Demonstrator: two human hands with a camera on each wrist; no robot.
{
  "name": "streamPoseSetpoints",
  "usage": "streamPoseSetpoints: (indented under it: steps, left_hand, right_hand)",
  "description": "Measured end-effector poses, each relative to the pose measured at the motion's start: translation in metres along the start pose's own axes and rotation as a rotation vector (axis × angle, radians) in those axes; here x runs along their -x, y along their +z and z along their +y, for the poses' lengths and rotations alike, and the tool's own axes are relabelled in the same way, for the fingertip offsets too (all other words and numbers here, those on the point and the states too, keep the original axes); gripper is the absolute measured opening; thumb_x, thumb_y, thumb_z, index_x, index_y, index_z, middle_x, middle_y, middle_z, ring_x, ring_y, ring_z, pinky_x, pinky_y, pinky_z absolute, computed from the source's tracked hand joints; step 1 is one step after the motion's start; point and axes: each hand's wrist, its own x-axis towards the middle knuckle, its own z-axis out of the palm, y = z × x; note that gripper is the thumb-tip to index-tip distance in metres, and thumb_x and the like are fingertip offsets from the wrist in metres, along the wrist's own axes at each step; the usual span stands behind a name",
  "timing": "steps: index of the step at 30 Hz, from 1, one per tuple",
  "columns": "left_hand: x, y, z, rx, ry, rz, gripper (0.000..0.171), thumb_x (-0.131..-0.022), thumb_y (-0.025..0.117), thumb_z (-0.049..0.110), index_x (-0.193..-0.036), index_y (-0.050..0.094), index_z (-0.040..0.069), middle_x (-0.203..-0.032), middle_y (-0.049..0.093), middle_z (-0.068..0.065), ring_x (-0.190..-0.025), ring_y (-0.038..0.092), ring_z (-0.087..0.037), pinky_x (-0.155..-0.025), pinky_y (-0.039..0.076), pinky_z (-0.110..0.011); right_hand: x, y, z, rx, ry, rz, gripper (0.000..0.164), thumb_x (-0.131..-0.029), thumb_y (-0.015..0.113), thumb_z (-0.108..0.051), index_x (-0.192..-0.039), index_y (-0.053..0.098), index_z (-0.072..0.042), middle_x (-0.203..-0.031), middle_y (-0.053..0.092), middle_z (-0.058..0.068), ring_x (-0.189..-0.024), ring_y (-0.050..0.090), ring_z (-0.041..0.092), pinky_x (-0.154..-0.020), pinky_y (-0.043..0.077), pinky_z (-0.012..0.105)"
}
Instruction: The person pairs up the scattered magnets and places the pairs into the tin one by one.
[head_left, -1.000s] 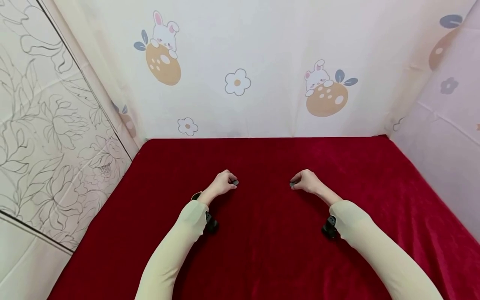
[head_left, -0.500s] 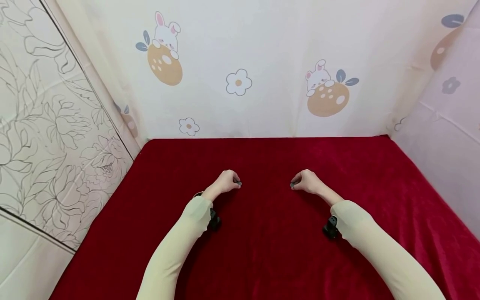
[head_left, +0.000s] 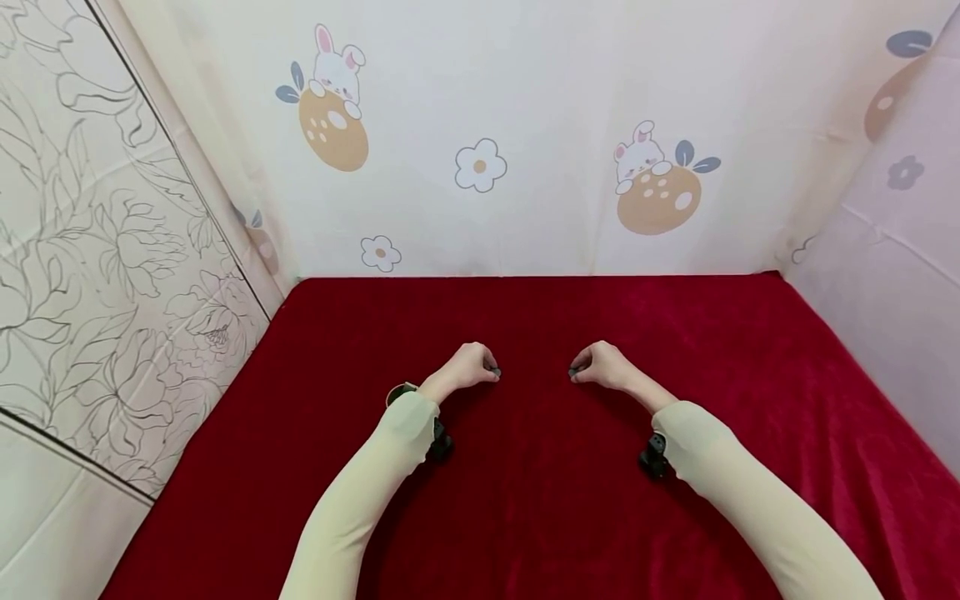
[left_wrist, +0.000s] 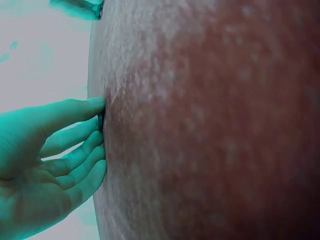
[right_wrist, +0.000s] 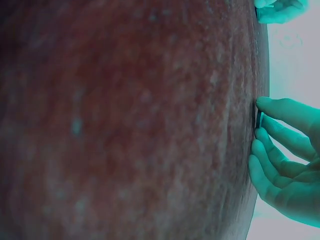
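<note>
Between thumb and fingers my left hand (head_left: 468,365) pinches a small flat grey disc (head_left: 496,372), low over the red cloth. In the left wrist view that disc (left_wrist: 100,121) appears edge-on as a thin dark piece at the cloth, with the fingertips against the cloth. My right hand (head_left: 606,367) pinches a second grey disc (head_left: 573,372); the right wrist view shows this disc (right_wrist: 259,120) edge-on too. A gap of bare cloth lies between the two hands, and the discs are apart. Their exact kind is too small to tell.
A red velvet cloth (head_left: 540,500) covers the whole table surface, with folds toward the right. White curtains with rabbit prints (head_left: 555,150) stand behind it, and a flower-patterned panel (head_left: 112,250) rises on the left. A dark camera (head_left: 654,456) sits under the right wrist.
My left hand has slid to the right with its disc. The right hand has shifted slightly left with its own, so the gap between them has narrowed.
</note>
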Motion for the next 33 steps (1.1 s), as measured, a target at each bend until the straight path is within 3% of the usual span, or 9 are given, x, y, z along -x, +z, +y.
streamPoseSetpoints:
  steps: [33]
  left_hand:
    - [-0.017,0.017,0.026,-0.021,0.037,-0.069,0.014,-0.080,0.065,0.014,-0.089,0.068,0.004,-0.085,0.065,-0.004,-0.075,0.059,-0.012,-0.065,0.046,-0.018]
  right_hand:
    - [-0.017,0.017,-0.024,-0.016,-0.067,-0.069,0.015,-0.073,0.068,-0.003,-0.085,0.068,0.007,-0.080,0.067,0.015,-0.070,0.062,0.018,-0.062,0.049,0.028]
